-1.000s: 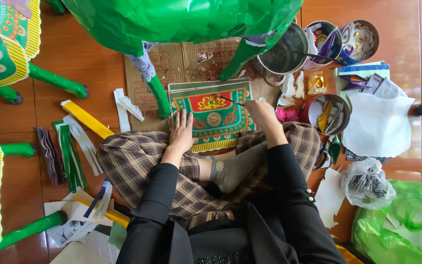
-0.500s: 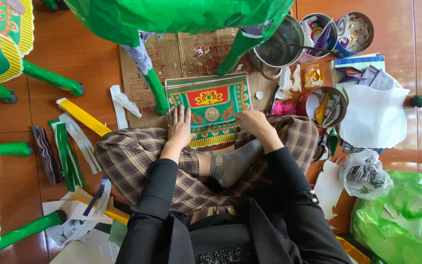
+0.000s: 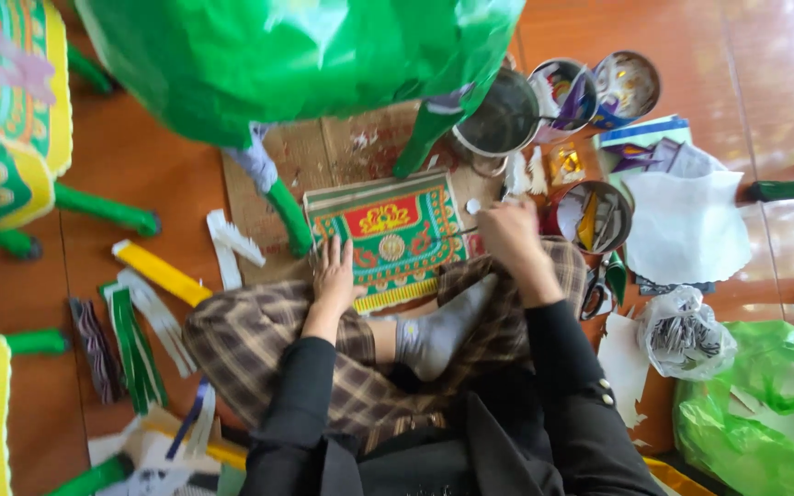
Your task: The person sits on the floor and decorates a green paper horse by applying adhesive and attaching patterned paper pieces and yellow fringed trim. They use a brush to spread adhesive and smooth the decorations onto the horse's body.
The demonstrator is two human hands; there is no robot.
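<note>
Head view puts the ornamented paper panel on cardboard before my crossed legs. I judge it light, thin and easily torn, best held flat or by its yellow fringed edge. My left hand lies open, palm down on its left border. My right hand curls at the right edge; whether it grips anything I cannot tell. Tins stand just beyond.

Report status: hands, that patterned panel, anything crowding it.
Left hand flat on decorated panel. Right hand at its right edge. Green paper leg beside panel, tins close right.
</note>
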